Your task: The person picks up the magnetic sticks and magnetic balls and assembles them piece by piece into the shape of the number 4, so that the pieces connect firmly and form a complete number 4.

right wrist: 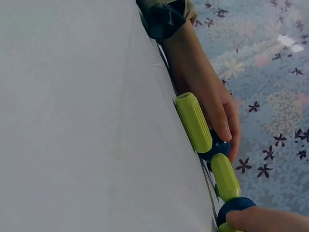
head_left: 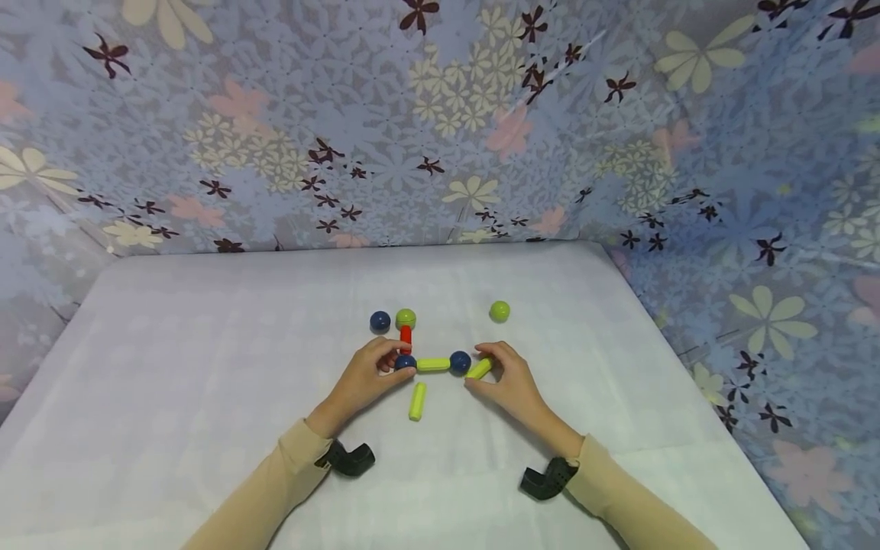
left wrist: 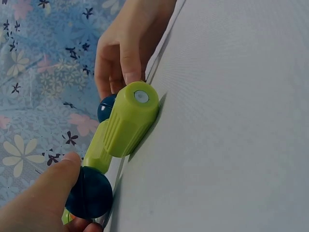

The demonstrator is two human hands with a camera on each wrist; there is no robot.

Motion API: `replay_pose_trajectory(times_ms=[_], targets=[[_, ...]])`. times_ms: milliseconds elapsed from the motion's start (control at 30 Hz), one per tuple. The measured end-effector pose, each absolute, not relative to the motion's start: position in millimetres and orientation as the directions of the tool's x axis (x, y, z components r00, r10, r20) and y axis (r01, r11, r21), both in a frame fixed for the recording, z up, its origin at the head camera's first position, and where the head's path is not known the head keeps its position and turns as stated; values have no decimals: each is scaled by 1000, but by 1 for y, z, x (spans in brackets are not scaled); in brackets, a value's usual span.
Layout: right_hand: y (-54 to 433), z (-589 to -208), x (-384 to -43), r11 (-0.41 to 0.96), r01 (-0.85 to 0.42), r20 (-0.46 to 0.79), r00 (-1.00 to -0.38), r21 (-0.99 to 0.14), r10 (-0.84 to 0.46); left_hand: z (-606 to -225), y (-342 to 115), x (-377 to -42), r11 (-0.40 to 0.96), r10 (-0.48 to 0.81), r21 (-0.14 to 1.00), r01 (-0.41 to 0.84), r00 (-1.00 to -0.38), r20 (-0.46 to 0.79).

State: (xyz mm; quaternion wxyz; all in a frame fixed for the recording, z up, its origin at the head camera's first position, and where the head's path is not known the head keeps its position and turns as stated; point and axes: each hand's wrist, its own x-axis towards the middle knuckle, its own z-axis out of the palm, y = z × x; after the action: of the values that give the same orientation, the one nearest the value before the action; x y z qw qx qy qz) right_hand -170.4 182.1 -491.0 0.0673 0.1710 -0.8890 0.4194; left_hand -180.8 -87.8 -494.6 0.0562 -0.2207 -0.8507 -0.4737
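Long beige sleeves [head_left: 271, 485], creased cuffs [head_left: 304, 441], two curved black wrist-worn devices [head_left: 352, 461]

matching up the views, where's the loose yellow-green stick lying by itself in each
Head: loose yellow-green stick below centre, slightly left.
Left wrist: the stick, large, just left of centre.
Right wrist: the stick right of centre.
Shared landmark: blue ball held by the left hand.

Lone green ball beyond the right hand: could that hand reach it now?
Likely yes: only bare white cloth shows between the right hand and the lone green ball, though that hand grips a yellow-green stick.
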Motion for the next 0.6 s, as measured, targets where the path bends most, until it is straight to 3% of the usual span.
replay_pose_trajectory(times_ms=[167, 433, 600], targets=[[184, -487, -172, 590, -392, 303, -920, -705, -250, -496, -87, -179, 447, 303, 792, 415, -904, 302], [186, -488, -176, 582, -340, 286, -940, -739, -186, -495, -89, -180, 428, 319, 799, 422, -898, 303], [189, -483, -186, 495, -332, 291, -943, -803, -161, -494, -90, -183, 434, 330, 795, 424, -896, 298]])
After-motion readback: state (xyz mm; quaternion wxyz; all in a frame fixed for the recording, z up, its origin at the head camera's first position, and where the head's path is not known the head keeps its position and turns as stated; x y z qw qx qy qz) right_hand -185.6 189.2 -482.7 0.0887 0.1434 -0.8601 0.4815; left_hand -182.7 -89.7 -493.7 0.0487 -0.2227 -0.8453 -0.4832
